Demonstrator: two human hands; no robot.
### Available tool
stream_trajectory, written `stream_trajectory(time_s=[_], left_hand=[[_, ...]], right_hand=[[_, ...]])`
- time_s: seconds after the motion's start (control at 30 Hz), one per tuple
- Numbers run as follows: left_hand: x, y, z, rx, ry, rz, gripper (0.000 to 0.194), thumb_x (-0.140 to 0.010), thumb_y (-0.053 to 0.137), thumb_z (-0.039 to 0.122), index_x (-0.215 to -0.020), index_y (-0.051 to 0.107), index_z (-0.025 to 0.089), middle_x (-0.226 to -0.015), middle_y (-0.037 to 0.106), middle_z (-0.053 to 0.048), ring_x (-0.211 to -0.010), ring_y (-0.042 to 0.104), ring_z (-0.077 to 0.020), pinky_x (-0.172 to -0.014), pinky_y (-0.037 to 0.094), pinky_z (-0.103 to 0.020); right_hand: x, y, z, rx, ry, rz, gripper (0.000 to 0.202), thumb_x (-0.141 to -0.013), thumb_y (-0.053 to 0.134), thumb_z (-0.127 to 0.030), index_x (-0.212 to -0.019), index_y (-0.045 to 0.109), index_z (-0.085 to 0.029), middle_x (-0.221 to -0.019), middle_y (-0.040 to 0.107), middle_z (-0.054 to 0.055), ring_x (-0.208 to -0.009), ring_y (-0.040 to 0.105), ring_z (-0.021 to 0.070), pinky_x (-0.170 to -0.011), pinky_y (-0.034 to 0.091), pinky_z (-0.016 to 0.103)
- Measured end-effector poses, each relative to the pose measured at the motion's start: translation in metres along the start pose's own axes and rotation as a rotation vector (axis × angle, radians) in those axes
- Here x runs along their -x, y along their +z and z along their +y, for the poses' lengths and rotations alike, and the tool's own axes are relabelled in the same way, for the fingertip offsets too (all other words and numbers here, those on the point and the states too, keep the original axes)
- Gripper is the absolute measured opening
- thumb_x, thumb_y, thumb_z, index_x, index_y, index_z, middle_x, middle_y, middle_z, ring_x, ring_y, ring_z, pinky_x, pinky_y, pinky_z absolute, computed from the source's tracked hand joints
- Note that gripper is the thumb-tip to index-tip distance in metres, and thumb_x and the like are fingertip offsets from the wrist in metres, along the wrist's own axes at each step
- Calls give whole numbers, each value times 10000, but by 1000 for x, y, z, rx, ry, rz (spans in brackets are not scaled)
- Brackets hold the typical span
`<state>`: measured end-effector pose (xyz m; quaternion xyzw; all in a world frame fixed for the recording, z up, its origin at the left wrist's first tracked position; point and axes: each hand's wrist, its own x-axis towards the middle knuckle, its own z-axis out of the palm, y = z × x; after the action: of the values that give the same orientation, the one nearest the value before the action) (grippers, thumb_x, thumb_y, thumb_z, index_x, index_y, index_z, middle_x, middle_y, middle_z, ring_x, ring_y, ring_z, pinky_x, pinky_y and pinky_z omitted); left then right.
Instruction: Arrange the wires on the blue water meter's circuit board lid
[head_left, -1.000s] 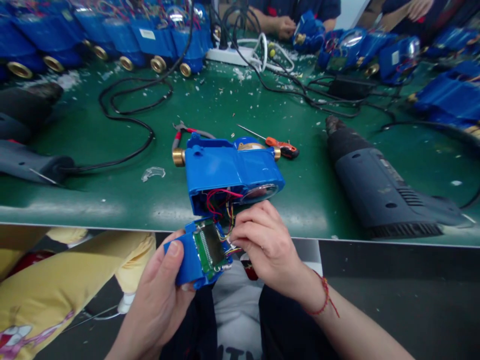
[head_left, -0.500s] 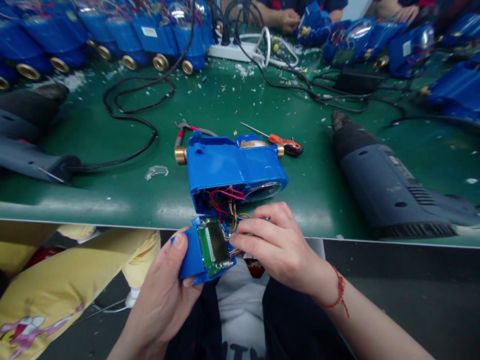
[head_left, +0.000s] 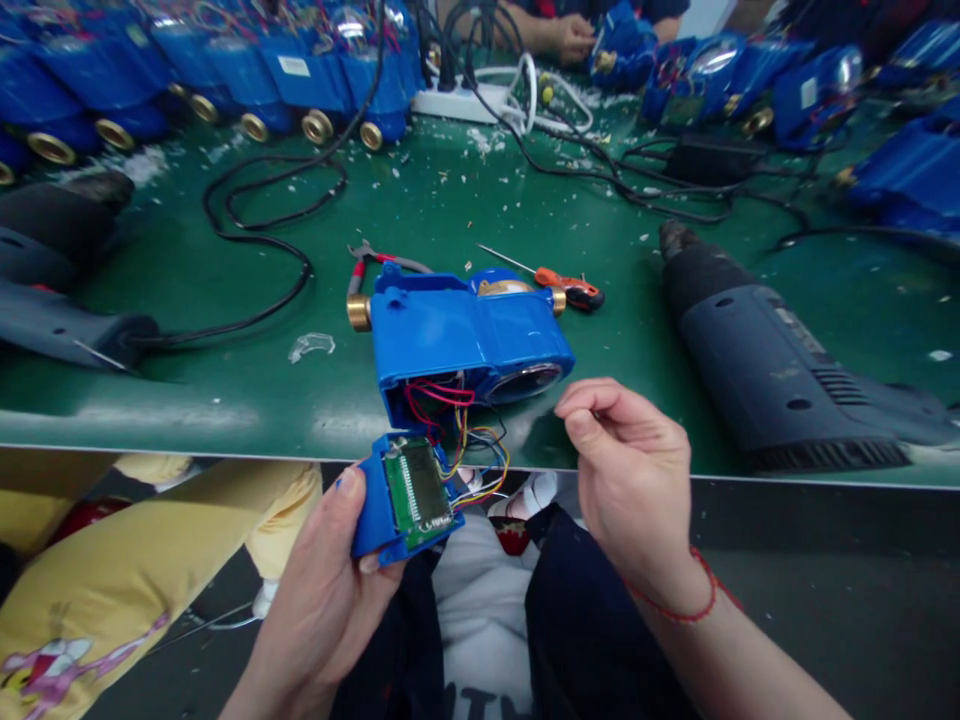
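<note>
Lower centre, the left hand (head_left: 324, 585) has its grip pinching the LCD-board cover (head_left: 372, 512), wired but unclosed; right hand (head_left: 639, 478) grip pressed together, contents unclear; meter housing (head_left: 429, 332) open.

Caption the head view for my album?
Left hand holds a circuit board in blue casing, wired to a blue housing.

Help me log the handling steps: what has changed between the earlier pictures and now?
The right hand has let go of the wires beside the circuit board and moved away to the right and slightly toward the table; the wires now loop uncovered. The left hand still holds the blue cover with the board. The blue housing and screwdriver stayed put.
</note>
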<state>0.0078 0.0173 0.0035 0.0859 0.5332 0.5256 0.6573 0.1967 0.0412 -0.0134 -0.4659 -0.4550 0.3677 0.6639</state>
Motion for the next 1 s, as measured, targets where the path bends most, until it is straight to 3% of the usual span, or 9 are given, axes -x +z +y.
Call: stream_trajectory(time_s=[0.1, 0.2, 0.27, 0.37, 0.57, 0.73, 0.83, 1.0], left_hand=[[-1, 0, 2, -24, 35, -3, 403, -474, 933, 402, -668, 677, 159, -554, 551, 66, -386, 359, -18, -347, 394, -111], [-2, 1, 3, -30, 32, 0, 404, -483, 930, 403, -707, 696, 161, -562, 569, 67, -370, 334, -9, -364, 422, -113], [-2, 2, 2, -45, 27, 5, 441, -480, 928, 421, -758, 716, 153, -637, 637, 32, -401, 403, -21, -387, 451, -124], [-2, 3, 1, -54, 25, -5, 476, -511, 912, 444, -829, 727, 143, -751, 693, -17, -481, 503, -53, -413, 471, -134], [-3, 2, 2, -1, 46, 22, 416, -526, 923, 362, -812, 706, 152, -649, 624, 54, -401, 386, -8, -353, 405, -99], [-4, 2, 0, -10, 42, -33, 376, -670, 843, 361, -942, 695, 147, -847, 682, -7, -459, 427, -26, -358, 396, -111], [-3, 1, -1, -5, 38, -56, 289, -746, 785, 351, -938, 691, 156, -826, 676, -8, -471, 450, -35, -375, 410, -112], [-2, 2, 2, 34, 50, -4, 378, -562, 911, 333, -798, 687, 143, -594, 587, 65, -385, 376, -5, -348, 410, -99]], right_hand=[[-2, -8, -1, 151, 3, -52, 146, -866, 630, -121, -768, 684, -215, -732, 642, -14, -698, 570, 133, -630, 427, 265], [1, -5, -5, 326, -219, -249, 131, -887, 618, -103, -799, 675, -181, -747, 656, 4, -736, 578, 146, -701, 438, 303], [4, 1, -7, 419, -378, -377, 74, -871, 648, -103, -872, 685, -167, -832, 665, 32, -816, 561, 170, -775, 429, 344], [7, 10, -7, 514, -425, -474, 124, -870, 622, -75, -898, 689, -175, -927, 652, 55, -906, 508, 206, -792, 417, 378], [5, 14, -8, 423, -231, -362, 201, -890, 526, -24, -763, 585, -169, -855, 605, 25, -844, 509, 173, -755, 385, 358], [10, 14, -4, 565, -386, -484, 133, -897, 580, -78, -850, 638, -189, -948, 631, 23, -942, 454, 204, -821, 337, 380], [13, 18, -3, 599, -395, -499, 177, -883, 535, -31, -827, 607, -182, -969, 628, 23, -941, 437, 206, -815, 312, 386], [7, 19, -5, 304, -120, -260, 207, -915, 490, -95, -730, 512, -186, -820, 543, 16, -822, 486, 167, -740, 362, 337]])
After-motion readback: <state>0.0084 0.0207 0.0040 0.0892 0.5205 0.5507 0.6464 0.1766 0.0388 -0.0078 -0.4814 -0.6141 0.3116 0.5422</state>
